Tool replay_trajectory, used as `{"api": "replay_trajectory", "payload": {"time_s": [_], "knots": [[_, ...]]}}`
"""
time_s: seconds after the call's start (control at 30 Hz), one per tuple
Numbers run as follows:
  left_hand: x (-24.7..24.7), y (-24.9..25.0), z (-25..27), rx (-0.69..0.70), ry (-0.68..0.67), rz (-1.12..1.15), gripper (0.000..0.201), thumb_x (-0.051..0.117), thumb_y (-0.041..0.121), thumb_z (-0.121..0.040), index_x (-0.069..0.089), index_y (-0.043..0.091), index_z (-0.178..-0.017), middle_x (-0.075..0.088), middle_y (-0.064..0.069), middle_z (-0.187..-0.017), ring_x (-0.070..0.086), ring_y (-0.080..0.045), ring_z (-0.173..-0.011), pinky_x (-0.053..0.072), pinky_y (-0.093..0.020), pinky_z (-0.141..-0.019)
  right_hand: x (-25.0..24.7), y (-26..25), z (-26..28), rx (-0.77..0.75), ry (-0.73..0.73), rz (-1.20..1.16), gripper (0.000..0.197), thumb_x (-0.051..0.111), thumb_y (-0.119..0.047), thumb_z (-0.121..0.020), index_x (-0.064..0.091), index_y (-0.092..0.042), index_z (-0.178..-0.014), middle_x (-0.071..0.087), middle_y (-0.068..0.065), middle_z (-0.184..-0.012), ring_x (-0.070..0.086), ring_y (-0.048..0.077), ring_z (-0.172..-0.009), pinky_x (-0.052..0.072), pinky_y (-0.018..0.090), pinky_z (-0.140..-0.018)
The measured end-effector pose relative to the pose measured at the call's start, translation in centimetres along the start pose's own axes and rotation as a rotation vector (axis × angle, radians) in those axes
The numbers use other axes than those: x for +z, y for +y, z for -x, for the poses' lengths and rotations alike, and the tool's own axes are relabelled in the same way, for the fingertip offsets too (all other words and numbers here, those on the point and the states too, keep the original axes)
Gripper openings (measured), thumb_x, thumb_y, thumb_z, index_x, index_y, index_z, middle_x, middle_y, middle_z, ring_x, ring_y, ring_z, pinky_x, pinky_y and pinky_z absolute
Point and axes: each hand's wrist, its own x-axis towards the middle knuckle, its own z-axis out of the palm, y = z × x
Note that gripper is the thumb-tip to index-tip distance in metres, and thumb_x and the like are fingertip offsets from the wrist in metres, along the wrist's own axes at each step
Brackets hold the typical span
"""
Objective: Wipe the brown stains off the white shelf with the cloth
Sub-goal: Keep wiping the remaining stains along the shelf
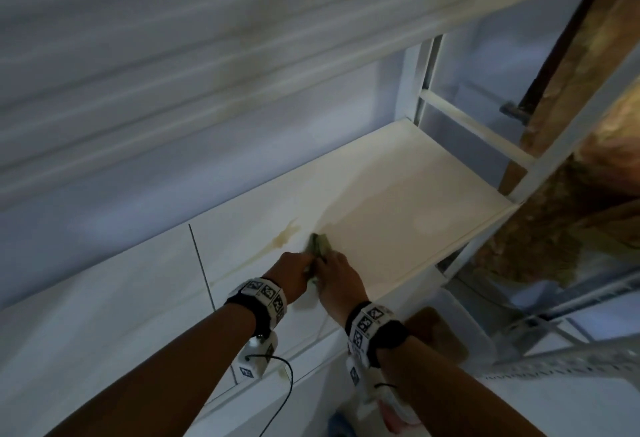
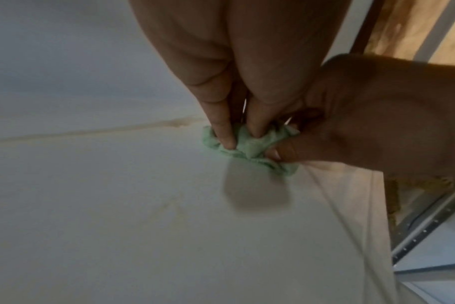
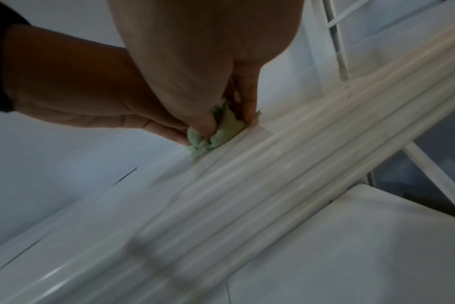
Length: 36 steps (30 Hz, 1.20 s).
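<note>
A crumpled green cloth (image 1: 319,245) lies on the white shelf (image 1: 398,201), and both hands hold it from the near side. My left hand (image 1: 308,263) pinches its left part; in the left wrist view the fingers (image 2: 225,139) dig into the cloth (image 2: 249,149). My right hand (image 1: 327,261) grips the right part, its thumb (image 2: 283,153) pressed on the fabric. The right wrist view shows the cloth (image 3: 221,133) bunched under the right fingers (image 3: 249,111). A brown stain (image 1: 285,232) sits just left of the cloth, with a pale streak (image 2: 153,126) running leftwards.
An upper shelf board (image 1: 207,55) hangs close above, blurred. White frame bars (image 1: 474,128) close the shelf's right end. Below right is a clear plastic tub (image 1: 460,329) and a wire rack (image 1: 554,332). A dark seam (image 1: 202,263) crosses the shelf to the left.
</note>
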Motion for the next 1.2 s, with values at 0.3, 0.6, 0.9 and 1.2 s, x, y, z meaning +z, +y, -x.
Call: {"api": "replay_trajectory", "payload": {"time_s": [0.3, 0.6, 0.9, 1.2], "knots": [[1.4, 1.5, -6.1, 0.105, 0.049, -0.019, 0.049, 0.046, 0.017, -0.095, 0.039, 0.011, -0.143, 0.05, -0.013, -0.14, 0.049, -0.027, -0.129, 0.038, -0.043, -0.109, -2.3, 1.4, -3.5, 0.106, 0.008, 0.166, 0.052, 0.035, -0.013, -0.099, 0.02, 0.003, -0.147, 0.03, 0.022, -0.149, 0.027, 0.034, -0.138, 0.017, 0.037, -0.117], [-0.3, -0.1, -7.8, 0.013, 0.084, -0.091, 0.058, 0.039, 0.008, -0.098, 0.019, 0.012, -0.152, 0.032, -0.009, -0.153, 0.035, -0.025, -0.139, 0.025, -0.037, -0.118, -2.5, 0.5, -7.2, 0.146, -0.152, 0.101, 0.061, 0.043, -0.014, -0.094, 0.016, -0.005, -0.149, 0.018, 0.021, -0.154, 0.017, 0.036, -0.143, 0.031, 0.042, -0.113], [-1.8, -3.7, -6.4, -0.085, 0.078, -0.154, 0.055, 0.043, 0.013, -0.094, 0.03, 0.012, -0.147, 0.044, -0.016, -0.145, 0.047, -0.032, -0.129, 0.036, -0.037, -0.108, -0.1, -2.0, -11.0, 0.066, -0.171, 0.141, 0.058, 0.048, -0.019, -0.088, 0.034, -0.008, -0.143, 0.027, 0.021, -0.151, 0.037, 0.037, -0.134, 0.041, 0.045, -0.106], [-3.0, -9.9, 0.0, -0.192, 0.088, -0.168, 0.044, 0.041, 0.02, -0.093, 0.043, 0.019, -0.137, 0.061, -0.014, -0.126, 0.062, -0.032, -0.108, 0.047, -0.035, -0.086, 5.4, -9.9, -9.9, 0.045, -0.13, 0.077, 0.051, 0.042, -0.015, -0.094, 0.036, -0.003, -0.143, 0.03, 0.024, -0.15, 0.045, 0.037, -0.129, 0.043, 0.043, -0.104]]}}
